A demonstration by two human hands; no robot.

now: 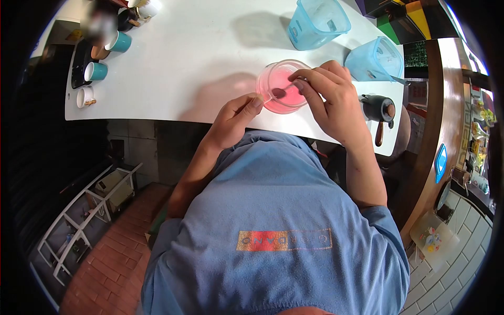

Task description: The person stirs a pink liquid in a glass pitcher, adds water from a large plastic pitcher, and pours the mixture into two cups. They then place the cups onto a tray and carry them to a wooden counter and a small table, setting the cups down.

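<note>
A clear round container (284, 109) with pink contents stands near the front edge of the white table. My left hand (237, 116) is closed at its left rim, thumb and fingers pinched where a clear edge or handle sticks out. Over the container, my right hand (329, 97) pinches a spoon (279, 93) between thumb and forefinger. The spoon's dark-looking bowl overlaps the pink contents in this view, pointing toward my left fingers. Part of the spoon's handle is hidden behind my right fingers.
Two light-blue translucent tubs (319, 26) stand behind and right of the container. A black-and-silver device (378, 108) with a wooden-handled part (379, 134) is at the table's right end. Teal cups (96, 71) and a white cup (85, 97) line the left end. Colourful boxes (415, 21) sit back right.
</note>
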